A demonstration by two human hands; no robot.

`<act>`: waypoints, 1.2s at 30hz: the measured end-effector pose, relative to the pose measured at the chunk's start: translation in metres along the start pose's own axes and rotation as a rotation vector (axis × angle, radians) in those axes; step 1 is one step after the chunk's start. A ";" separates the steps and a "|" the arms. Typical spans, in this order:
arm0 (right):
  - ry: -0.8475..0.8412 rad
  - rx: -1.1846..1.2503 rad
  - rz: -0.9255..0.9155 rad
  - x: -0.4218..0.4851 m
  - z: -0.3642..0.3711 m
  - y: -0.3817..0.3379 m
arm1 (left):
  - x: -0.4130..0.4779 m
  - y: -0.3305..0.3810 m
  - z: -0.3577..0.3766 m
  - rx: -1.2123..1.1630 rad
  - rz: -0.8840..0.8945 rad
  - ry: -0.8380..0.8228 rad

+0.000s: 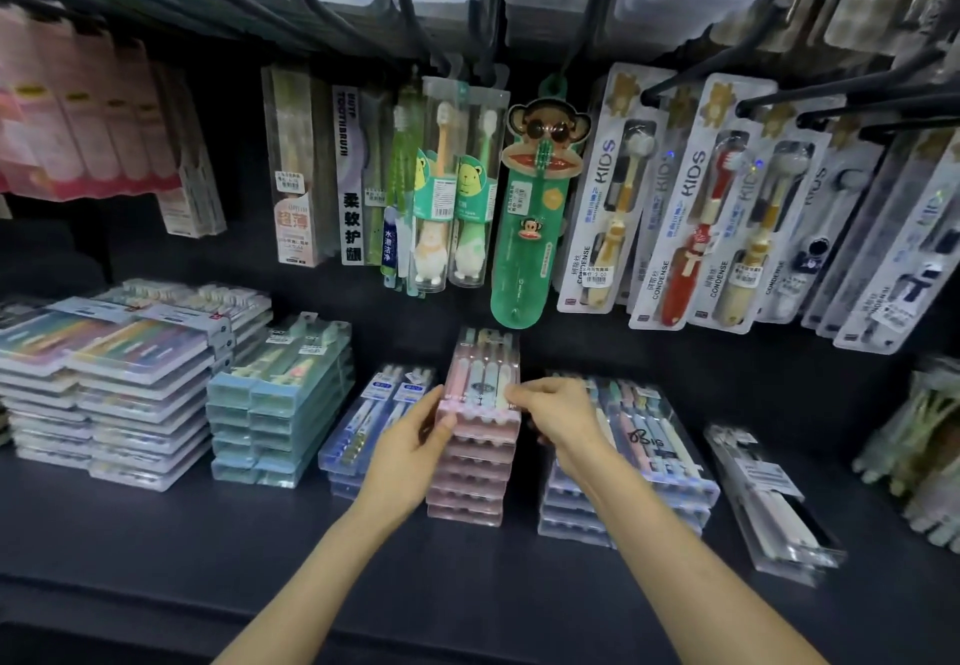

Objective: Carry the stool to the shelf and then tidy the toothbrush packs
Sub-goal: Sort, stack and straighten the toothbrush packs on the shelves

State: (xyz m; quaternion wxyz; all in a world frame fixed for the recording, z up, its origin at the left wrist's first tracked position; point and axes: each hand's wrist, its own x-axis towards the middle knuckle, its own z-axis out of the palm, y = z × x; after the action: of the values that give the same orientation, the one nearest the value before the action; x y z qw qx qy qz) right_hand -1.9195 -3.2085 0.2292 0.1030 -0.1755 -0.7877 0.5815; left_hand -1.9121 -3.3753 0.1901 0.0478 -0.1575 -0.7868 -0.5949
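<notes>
Dark matte shelf (208, 560), flat board with a rounded front edge. At centre, pink stack (467, 482) of clear hard-plastic rectangular boxes with pink bases, piled flat. The top pack (483, 378) holds a row of pastel toothbrushes side by side under a glossy lid; it lies on the stack, and whether it is lifted clear of it cannot be told. Left hand (410, 451) grips the pack's near-left corner, thumb on the lid and fingers curled at the side. Right hand (558, 417) pinches the near-right edge with bent fingertips. Just left of the pink stack, a low blue pile (363, 415) of clear boxes with white-handled brushes. Further left, teal boxes (280, 394) stacked in two columns, then wide flat cases (104, 368) with rainbow-coloured inserts, stacked high. Right of the pink stack, a lilac pile (639, 456) of clear boxes with mixed pastel brushes inside. Far right, a long clear box (769, 498) lies skewed. On black hooks (332, 9) above hang a green monkey-shaped card (530, 217), clear tubes (452, 186) with bear labels and animal-base brushes, and white blister cards (691, 207) printed KIDS.
</notes>
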 end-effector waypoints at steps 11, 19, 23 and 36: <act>0.332 -0.111 -0.209 -0.048 -0.090 0.056 | -0.037 0.011 0.011 0.498 0.413 0.366; 0.522 -0.399 0.151 -0.035 -0.215 0.163 | -0.043 0.019 0.113 0.677 0.711 -0.009; 0.399 -0.119 0.115 -0.021 -0.226 0.178 | -0.020 0.020 0.146 0.898 0.646 -0.122; 0.303 -0.140 -0.013 -0.023 -0.207 0.172 | -0.005 0.011 0.169 1.075 0.569 -0.226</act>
State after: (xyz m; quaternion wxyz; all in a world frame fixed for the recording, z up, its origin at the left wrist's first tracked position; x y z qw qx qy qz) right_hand -1.7955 -2.9905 0.1288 0.2120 -0.2628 -0.8027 0.4916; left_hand -1.8853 -3.2132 0.1506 0.1935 -0.3771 -0.9038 -0.0586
